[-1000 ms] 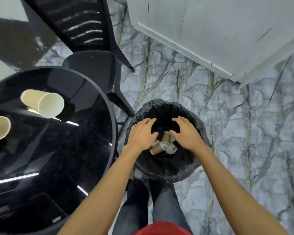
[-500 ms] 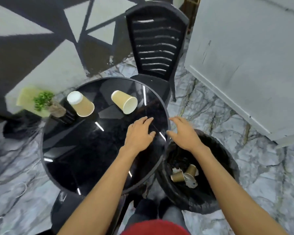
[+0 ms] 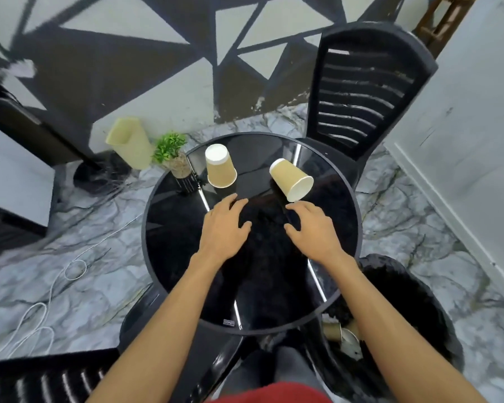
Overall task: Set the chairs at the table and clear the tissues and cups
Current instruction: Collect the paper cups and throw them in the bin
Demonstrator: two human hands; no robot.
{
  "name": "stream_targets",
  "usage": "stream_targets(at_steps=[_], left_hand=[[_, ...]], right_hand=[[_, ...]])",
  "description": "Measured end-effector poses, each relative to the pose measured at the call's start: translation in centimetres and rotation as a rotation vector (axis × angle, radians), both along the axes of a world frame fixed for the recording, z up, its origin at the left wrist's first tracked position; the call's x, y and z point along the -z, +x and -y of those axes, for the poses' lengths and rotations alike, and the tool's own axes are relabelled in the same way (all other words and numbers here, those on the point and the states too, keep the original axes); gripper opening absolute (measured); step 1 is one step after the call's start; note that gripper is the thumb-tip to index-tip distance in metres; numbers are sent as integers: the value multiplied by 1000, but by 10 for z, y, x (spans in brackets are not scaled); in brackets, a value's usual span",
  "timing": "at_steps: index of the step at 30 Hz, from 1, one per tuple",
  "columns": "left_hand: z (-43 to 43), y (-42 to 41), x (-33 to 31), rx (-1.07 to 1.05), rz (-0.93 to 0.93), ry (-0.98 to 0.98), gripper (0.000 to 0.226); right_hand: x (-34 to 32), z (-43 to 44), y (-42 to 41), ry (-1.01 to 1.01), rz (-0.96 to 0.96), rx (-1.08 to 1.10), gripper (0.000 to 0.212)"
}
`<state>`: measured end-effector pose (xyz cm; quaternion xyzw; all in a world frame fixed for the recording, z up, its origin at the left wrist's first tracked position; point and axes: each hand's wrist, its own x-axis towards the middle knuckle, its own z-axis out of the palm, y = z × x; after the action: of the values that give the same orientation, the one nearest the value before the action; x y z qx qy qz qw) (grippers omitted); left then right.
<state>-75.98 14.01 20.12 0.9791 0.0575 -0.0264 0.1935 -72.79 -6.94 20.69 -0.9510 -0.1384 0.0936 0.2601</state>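
Note:
Two tan paper cups lie on the round black glass table (image 3: 172,228): the left cup (image 3: 220,167) stands upside down, the right cup (image 3: 291,179) lies on its side with its mouth toward me. My left hand (image 3: 223,228) hovers open just below the left cup. Over the table, my right hand (image 3: 312,231) is open too, its fingertips close to the right cup's rim. A black chair (image 3: 361,91) stands at the table's far right. The black-lined bin (image 3: 413,315) at lower right holds thrown cups (image 3: 333,331) and a crumpled tissue.
A small potted plant (image 3: 172,154) sits on the table's far left edge. A pale yellow container (image 3: 130,142) stands on the marble floor behind it. White cable (image 3: 70,269) trails on the floor at left. A second black chair (image 3: 41,379) shows at bottom left.
Both hands left the bin and moved up over the table toward the two cups. The view swung from the bin to the table.

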Motion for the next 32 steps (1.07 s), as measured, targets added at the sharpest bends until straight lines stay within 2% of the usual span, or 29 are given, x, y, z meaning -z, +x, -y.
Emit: stream_targets(at_steps=[11, 24, 29, 32], left_hand=[[-27, 56, -26, -82, 188, 13, 52], [-49, 156, -7, -146, 65, 65, 66], [-55, 172, 8, -143, -16, 63, 60], [-58, 175, 15, -139, 3, 40, 47]], right_hand=[[-4, -26, 60, 35, 34, -51, 43], [14, -39, 146, -39, 28, -80, 44], [26, -49, 165, -161, 17, -130, 60], [33, -54, 173, -234, -15, -162, 68]])
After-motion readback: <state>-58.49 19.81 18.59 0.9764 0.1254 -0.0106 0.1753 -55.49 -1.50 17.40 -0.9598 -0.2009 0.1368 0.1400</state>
